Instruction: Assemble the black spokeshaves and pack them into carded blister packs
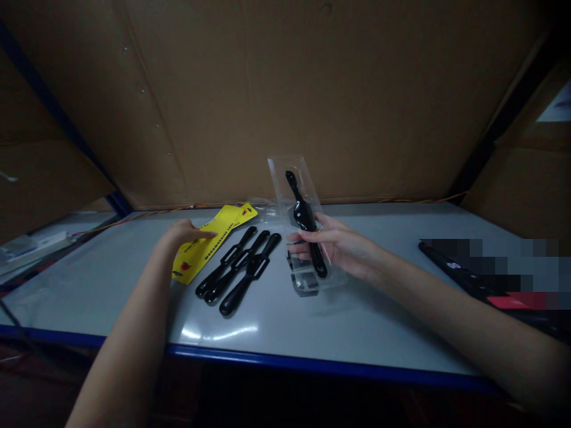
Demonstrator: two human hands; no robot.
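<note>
My right hand (339, 245) is closed round a clear plastic blister pack (292, 178) with a black long-handled tool (306, 217) seated in it, held tilted above the grey table (366, 321). My left hand (182, 232) rests on a stack of yellow printed cards (209, 246), fingers stretched out flat on the top card. Three more black tools (241, 264) lie side by side on the table between my hands. A further clear blister shell (306, 284) lies under the held pack.
The table has a blue front edge (312, 364). Cardboard walls (267, 89) close off the back and both sides. A dark long object (464, 276) lies at the right, partly blurred out. A thin orange cable (147, 213) runs along the back edge.
</note>
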